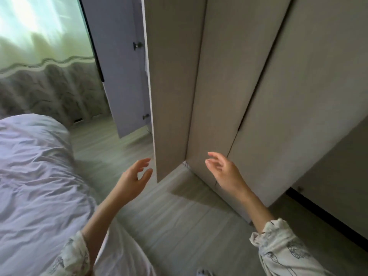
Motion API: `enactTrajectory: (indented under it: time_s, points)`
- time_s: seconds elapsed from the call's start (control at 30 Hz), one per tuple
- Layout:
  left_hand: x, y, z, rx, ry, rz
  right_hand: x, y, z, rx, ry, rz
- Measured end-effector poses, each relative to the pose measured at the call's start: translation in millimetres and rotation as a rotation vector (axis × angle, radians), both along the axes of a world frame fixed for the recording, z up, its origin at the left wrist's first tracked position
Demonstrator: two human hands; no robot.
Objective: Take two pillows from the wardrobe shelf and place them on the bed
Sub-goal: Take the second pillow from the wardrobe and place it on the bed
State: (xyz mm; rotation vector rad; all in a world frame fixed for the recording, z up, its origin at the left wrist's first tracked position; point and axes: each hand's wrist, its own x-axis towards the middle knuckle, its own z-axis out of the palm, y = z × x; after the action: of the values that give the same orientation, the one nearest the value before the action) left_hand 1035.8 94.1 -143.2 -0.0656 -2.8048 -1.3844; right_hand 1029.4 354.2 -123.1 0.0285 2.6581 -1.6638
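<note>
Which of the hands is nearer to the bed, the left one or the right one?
Left. The left hand hangs open beside the bed, just off its edge. The right hand is farther away, open in front of the wardrobe doors.

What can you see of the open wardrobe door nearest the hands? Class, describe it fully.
The wardrobe door is a tall, flat panel of pale beige, wood-look board with a thin white edge. It stands open, swung out toward the camera, its lower corner just above the grey floor. The left hand hovers close to its bottom edge, fingers relaxed; whether they touch it is unclear. No handle shows.
</note>
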Motion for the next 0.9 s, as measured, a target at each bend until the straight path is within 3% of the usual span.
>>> enactTrajectory:
  time_s: [0.33,0.6,0.9]
  points:
    - [-144.4,-38.8,6.0,0.021,0.013,0.340,-222.0,-75.2,-0.6,-0.011,-0.003,0.374]
    - [-204.7,-102.2,13.6,-0.022,-0.068,0.578,-340.7,-197.5,-15.1,-0.031,-0.041,0.669]
    - [-316.4,-245.0,-0.4,-0.035,-0.045,0.652,-476.5,-350.6,-21.0,-0.044,0.037,0.728]
